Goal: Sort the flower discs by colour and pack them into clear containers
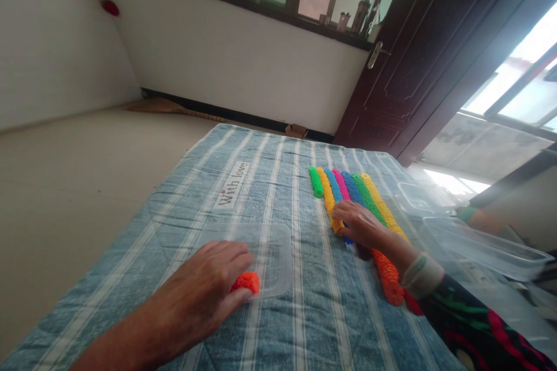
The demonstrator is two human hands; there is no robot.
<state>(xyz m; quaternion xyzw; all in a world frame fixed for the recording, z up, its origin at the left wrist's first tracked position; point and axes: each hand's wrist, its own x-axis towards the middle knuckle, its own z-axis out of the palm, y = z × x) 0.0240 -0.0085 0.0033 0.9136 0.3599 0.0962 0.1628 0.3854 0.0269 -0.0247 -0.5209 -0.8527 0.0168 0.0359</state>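
Observation:
My left hand (204, 290) reaches in from the bottom left, bare-armed, and rests at the near edge of a clear plastic tray (274, 243). Its fingers are closed on a small orange knobbly piece (246, 282) inside the tray. My right hand is out of view. Several knobbly coloured rods (348, 188) in green, yellow, blue, pink and orange lie side by side on the striped blue cloth (270, 185). Another person's hand (357, 222), in a patterned sleeve, lies on the rods' near ends.
Clear plastic containers (478, 243) stand at the right edge of the cloth, and the other person's second arm (478, 219) shows behind them. A dark wooden door (418, 58) and a windowsill with bottles are beyond. Bare floor lies to the left.

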